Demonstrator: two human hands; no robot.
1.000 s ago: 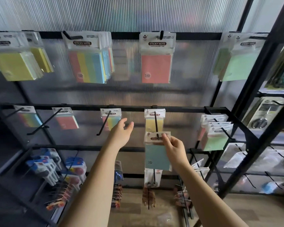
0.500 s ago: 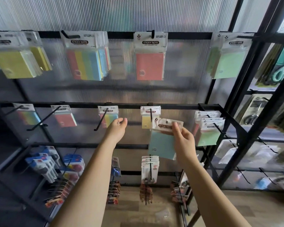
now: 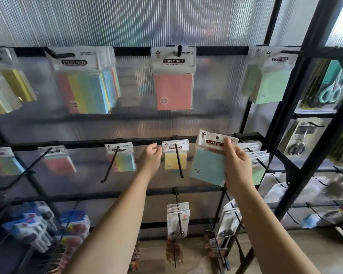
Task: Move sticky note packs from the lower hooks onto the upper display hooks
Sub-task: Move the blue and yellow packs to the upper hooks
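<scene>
My right hand point(image 3: 237, 165) grips a light blue sticky note pack point(image 3: 207, 167) by its right side, tilted and free of any hook, just right of the middle lower hook point(image 3: 179, 161). A yellow pack point(image 3: 174, 158) still hangs at the back of that hook. My left hand point(image 3: 151, 157) hovers with relaxed fingers to the left of the yellow pack, holding nothing. On the upper rail a pink pack point(image 3: 173, 84) hangs from the middle upper hook point(image 3: 179, 51). Multicolour packs point(image 3: 83, 86) fill the upper hook to its left, and green packs point(image 3: 269, 82) hang at the upper right.
More lower hooks carry a striped pack point(image 3: 125, 158), a red pack point(image 3: 57, 163) and green packs point(image 3: 255, 155). A black frame post point(image 3: 313, 147) rises at the right, with scissors point(image 3: 298, 147) behind it. Packaged goods hang on rails below.
My right hand pulled the blue pack off the middle lower hook and carried it up and to the right. My left hand stayed near the yellow pack.
</scene>
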